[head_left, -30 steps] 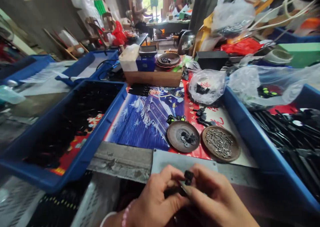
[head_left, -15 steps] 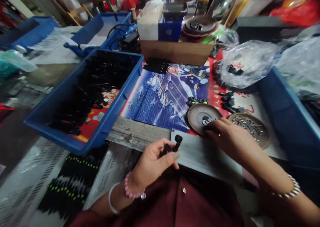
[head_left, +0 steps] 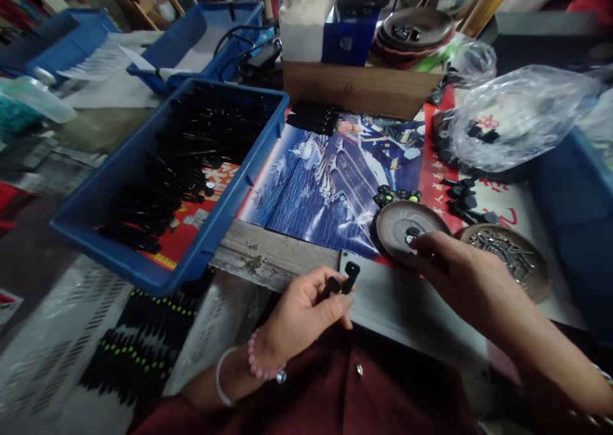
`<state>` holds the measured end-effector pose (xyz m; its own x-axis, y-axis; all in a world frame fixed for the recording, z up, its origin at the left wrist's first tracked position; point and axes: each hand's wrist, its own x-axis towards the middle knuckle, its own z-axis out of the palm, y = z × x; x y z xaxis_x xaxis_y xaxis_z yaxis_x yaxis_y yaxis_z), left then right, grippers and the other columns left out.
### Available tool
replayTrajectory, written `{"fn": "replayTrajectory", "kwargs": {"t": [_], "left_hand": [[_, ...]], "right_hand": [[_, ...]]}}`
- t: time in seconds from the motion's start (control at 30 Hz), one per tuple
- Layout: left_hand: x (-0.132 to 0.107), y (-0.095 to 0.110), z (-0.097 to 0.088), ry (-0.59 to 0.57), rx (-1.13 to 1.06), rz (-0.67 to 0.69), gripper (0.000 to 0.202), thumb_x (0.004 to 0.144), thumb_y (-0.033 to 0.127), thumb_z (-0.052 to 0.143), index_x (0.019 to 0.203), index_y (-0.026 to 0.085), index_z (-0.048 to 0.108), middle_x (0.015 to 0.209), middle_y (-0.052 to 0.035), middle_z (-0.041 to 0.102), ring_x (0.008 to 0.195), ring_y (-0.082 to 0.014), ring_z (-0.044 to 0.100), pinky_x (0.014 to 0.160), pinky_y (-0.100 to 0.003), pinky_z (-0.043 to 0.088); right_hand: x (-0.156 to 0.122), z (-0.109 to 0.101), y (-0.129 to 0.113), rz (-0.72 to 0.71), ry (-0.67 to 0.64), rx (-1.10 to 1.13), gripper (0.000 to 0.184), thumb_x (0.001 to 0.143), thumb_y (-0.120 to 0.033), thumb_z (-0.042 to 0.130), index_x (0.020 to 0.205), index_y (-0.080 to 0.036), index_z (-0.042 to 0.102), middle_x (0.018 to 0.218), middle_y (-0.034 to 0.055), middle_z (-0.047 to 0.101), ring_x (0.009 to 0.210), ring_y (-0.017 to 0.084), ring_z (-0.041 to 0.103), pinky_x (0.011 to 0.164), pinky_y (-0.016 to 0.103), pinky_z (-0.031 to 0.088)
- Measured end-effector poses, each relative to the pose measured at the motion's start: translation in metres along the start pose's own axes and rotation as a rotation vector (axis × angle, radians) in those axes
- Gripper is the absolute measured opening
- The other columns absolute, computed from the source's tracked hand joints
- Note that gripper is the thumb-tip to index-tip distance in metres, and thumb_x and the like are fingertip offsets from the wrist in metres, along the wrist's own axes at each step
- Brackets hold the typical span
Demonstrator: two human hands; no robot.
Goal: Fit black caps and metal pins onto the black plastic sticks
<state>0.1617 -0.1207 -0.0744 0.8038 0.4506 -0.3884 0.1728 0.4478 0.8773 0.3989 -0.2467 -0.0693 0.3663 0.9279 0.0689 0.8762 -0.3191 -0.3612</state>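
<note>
My left hand (head_left: 306, 310) is closed around a small black plastic part (head_left: 343, 280) whose end sticks up above my fingers, just over the table's near edge. My right hand (head_left: 454, 272) reaches into the left of two round brown dishes (head_left: 397, 221), fingertips pinched over the small black pieces in it; whether they hold one is hidden. The second dish (head_left: 514, 256), to the right, holds several small metal screws. A few loose black knobs (head_left: 460, 195) lie behind the dishes.
A blue bin (head_left: 191, 243) full of black rods stands at the left on a printed poster (head_left: 330, 186). Another blue bin (head_left: 569, 218) is at the right. Behind are a clear plastic bag (head_left: 517, 115), a wooden box (head_left: 359, 87) and stacked plates (head_left: 414, 29).
My hands were together on the black part; the right hand then left it and reached to the left dish. The left hand keeps the part. The camera view tilted down.
</note>
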Motion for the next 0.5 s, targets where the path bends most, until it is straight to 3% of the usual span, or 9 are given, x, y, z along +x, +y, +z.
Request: {"fn": "replayTrajectory", "kwargs": {"t": [0.1,0.23,0.37,0.5], "left_hand": [[0.002,-0.002,0.004,-0.038,0.033,-0.038,0.02,0.088,0.032,0.071,0.099,0.017,0.064,0.061,0.0029,0.067,0.056,-0.009,0.056,0.061,-0.02,0.042],[0.004,-0.001,0.011,-0.092,0.07,-0.078,0.019,0.086,0.029,0.07,0.099,0.017,0.063,0.061,0.0031,0.065,0.056,-0.0101,0.057,0.062,-0.021,0.043],[0.005,0.004,0.016,-0.135,0.105,-0.116,0.018,0.085,0.028,0.069,0.097,0.017,0.062,0.062,0.0025,0.065,0.057,-0.0105,0.058,0.063,-0.022,0.046],[0.004,0.005,0.018,-0.163,0.11,-0.117,0.018,0.086,0.027,0.069,0.097,0.017,0.06,0.063,0.0026,0.064,0.058,-0.0107,0.059,0.063,-0.022,0.048]], "right_hand": [[-0.007,-0.015,-0.019,-0.033,0.081,0.311,0.022,0.098,-0.032,0.053,0.113,-0.022,0.065,0.089,0.0069,0.073,0.072,0.021,0.07,0.06,0.027,0.05],[-0.016,-0.028,-0.044,0.074,-0.015,0.738,0.011,0.098,-0.034,0.061,0.098,-0.026,0.069,0.071,0.0,0.066,0.061,0.015,0.062,0.053,0.021,0.048],[-0.018,-0.014,-0.051,0.248,-0.147,1.075,0.015,0.096,-0.038,0.067,0.089,-0.024,0.068,0.07,-0.0015,0.064,0.063,0.013,0.06,0.058,0.018,0.049],[-0.017,0.007,-0.049,0.314,-0.202,1.209,0.02,0.094,-0.04,0.069,0.086,-0.022,0.067,0.071,-0.0028,0.057,0.063,0.011,0.049,0.057,0.017,0.043]]}}
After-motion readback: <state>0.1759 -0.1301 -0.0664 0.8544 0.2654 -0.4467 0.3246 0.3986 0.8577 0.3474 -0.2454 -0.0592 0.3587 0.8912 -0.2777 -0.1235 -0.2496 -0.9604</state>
